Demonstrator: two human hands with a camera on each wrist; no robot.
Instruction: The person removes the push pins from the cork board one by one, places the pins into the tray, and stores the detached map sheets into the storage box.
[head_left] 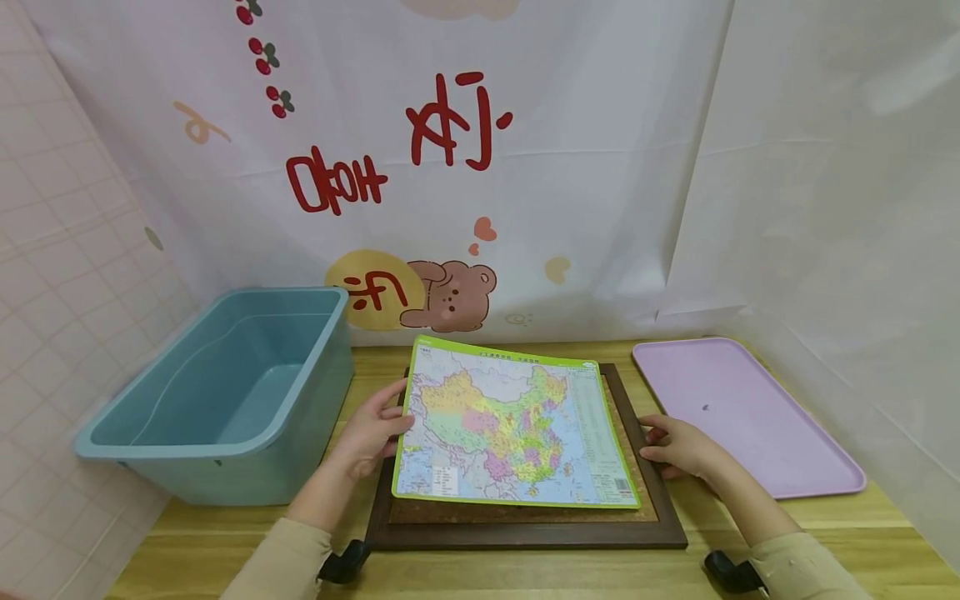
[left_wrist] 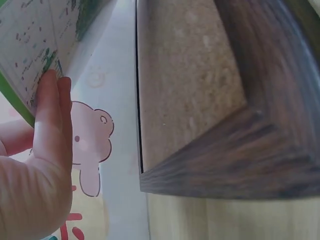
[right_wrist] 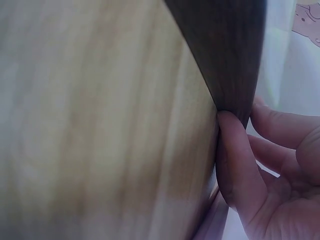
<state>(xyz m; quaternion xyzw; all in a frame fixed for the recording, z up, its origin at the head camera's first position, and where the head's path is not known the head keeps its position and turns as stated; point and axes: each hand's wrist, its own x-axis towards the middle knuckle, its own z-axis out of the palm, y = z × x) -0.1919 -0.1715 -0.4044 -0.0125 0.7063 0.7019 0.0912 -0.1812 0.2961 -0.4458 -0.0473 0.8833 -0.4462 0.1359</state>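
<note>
Two beige sleeves are coming in over the near edge of the table (head_left: 225, 546), each with a dark strap-mounted device at the wrist. The left hand (head_left: 367, 433) is gripping the left edge of a map sheet (head_left: 510, 425), the fingers (left_wrist: 50, 115) lying straight and together along one face of it and the thumb on the other, so the sheet is being pinched between them. The map sheet, bordered in bright green, is lying tilted over a cork board (head_left: 525, 533) with a dark wooden frame; its far edge is lifted above the frame while its near edge is sitting low over the cork. The board is lying flat in the middle of the table, close to the near edge. The right hand (head_left: 678, 446) is holding the right rail of the frame, the fingers (right_wrist: 240, 160) curling around the dark wood and clamping its edge.

A blue plastic tub (head_left: 225, 400) is standing at the left edge of the table, just beside the board. A pale purple tray (head_left: 750, 417) is lying flat toward the right edge, near the right hand but apart from the frame. A white cloth (head_left: 480, 167) printed with red lettering, cherries and a brown bear is hanging behind the far edge.
</note>
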